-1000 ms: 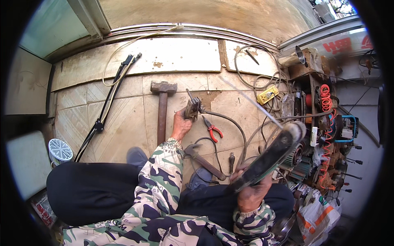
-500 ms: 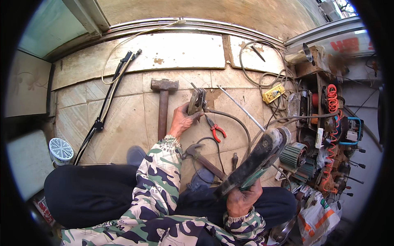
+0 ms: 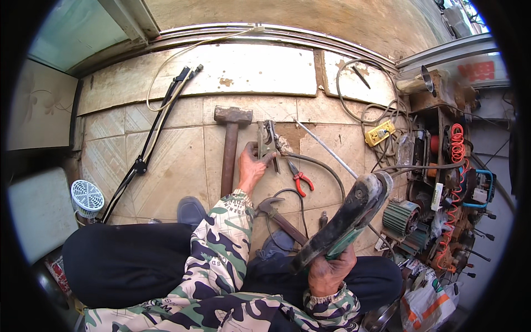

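Observation:
My left hand (image 3: 254,169) is closed on a metal spring clamp (image 3: 267,138), which looks like a welding ground clamp, held just above or against the tiles. A dark cable (image 3: 315,161) runs from it. My right hand (image 3: 332,270) grips a long black, round-ended tool (image 3: 343,218) with a green handle (image 3: 344,243); its exact kind cannot be told. A thin grey rod (image 3: 326,148) reaches out from behind this tool, where its near end is hidden. Beside my left hand lies a sledgehammer (image 3: 230,149). Red-handled pliers (image 3: 301,180) and a claw hammer (image 3: 282,220) lie between my hands.
A black folded stand (image 3: 149,138) and a white slatted basket (image 3: 87,197) are at left. On the right are a yellow socket box (image 3: 380,133), coiled cable, a green finned motor (image 3: 401,217) and an orange coiled hose (image 3: 457,145). Pale boards (image 3: 265,69) line the far doorway.
The whole view has shifted a little. My left hand has turned the clamp more upright and drawn it slightly nearer. My right hand keeps its hold on the black tool.

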`<state>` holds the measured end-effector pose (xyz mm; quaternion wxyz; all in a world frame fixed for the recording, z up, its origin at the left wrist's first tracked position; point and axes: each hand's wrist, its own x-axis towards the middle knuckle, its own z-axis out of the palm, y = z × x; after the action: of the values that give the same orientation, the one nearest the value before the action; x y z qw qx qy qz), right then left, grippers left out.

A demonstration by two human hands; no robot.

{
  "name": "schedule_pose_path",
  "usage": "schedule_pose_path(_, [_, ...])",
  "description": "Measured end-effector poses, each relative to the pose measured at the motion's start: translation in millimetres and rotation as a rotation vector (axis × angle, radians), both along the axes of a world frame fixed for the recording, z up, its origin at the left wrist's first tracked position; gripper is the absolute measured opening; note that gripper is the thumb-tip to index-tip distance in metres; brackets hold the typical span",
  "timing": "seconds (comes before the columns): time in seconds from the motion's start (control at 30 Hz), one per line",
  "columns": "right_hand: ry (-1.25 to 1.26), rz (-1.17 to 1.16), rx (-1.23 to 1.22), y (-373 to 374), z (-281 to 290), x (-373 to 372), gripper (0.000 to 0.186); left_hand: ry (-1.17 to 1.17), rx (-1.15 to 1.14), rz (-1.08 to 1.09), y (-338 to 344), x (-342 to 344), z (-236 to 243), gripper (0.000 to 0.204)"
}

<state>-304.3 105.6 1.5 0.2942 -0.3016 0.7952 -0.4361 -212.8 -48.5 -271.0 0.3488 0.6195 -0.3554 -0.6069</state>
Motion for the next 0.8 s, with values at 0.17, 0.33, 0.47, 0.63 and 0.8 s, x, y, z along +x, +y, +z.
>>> schedule_pose_path(0.17, [-0.026, 0.011, -0.009, -1.5, -7.0, -2.8, 0.026, -0.191, -0.056, -0.091, 1.3, -5.7, 13.2, 0.037])
schedule_pose_path(0.33, [-0.045, -0.023, -0.007, -9.5, -5.8, 1.8, 0.023, -0.347, 0.028, -0.146, -19.0, 0.4, 20.9, 0.046])
schedule_pose_path(0.47, [-0.035, 0.003, 0.006, -8.7, -5.2, 1.6, 0.023, -0.483, 0.066, -0.145, -24.0, -5.4, 29.3, 0.047])
schedule_pose_path(0.63, [-0.049, 0.026, 0.026, -4.7, -7.0, -3.3, 0.035, -0.325, -0.126, -0.058, -9.5, -3.5, 35.7, 0.035])
schedule_pose_path(0.8, [0.043, 0.077, 0.066, -6.4, -1.6, 1.1, 0.037, -0.148, -0.316, 0.020, 6.2, -4.4, 21.7, 0.029])
